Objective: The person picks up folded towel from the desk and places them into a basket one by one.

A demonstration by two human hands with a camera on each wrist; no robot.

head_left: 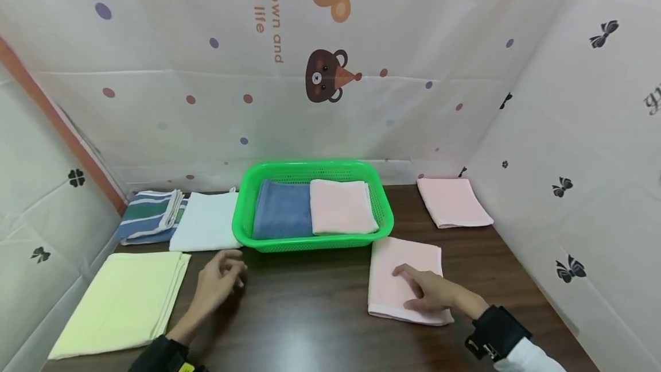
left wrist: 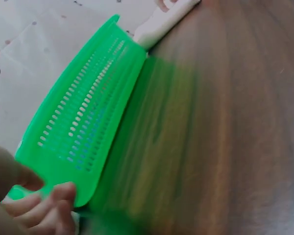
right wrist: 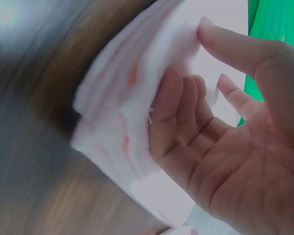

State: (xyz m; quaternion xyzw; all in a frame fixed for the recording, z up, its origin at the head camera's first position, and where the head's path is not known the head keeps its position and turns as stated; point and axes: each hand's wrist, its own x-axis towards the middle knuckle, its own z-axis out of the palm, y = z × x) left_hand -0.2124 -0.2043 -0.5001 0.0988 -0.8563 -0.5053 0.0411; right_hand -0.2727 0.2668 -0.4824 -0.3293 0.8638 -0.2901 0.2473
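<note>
My right hand [head_left: 434, 291] is over a folded pink towel [head_left: 397, 260] in front of the basket's right corner. In the right wrist view its fingers are loosely bent and spread beside the towel's layered edge [right wrist: 112, 127], gripping nothing. My left hand [head_left: 219, 280] hovers empty, fingers relaxed, between a folded light blue towel [head_left: 203, 223] and a green plastic basket [head_left: 310, 244]. In the left wrist view, its fingertips appear close to the basket's end. Inside the basket, a folded blue towel [head_left: 283, 211] lies beside a folded pink one [head_left: 341, 208].
Another folded pink towel [head_left: 454, 202] lies at the back right by the wall. A striped towel [head_left: 150, 217] is at the back left, and a large yellow towel [head_left: 124, 297] covers the left front. Printed cloth walls [head_left: 181, 73] surround the dark wooden table [head_left: 294, 314].
</note>
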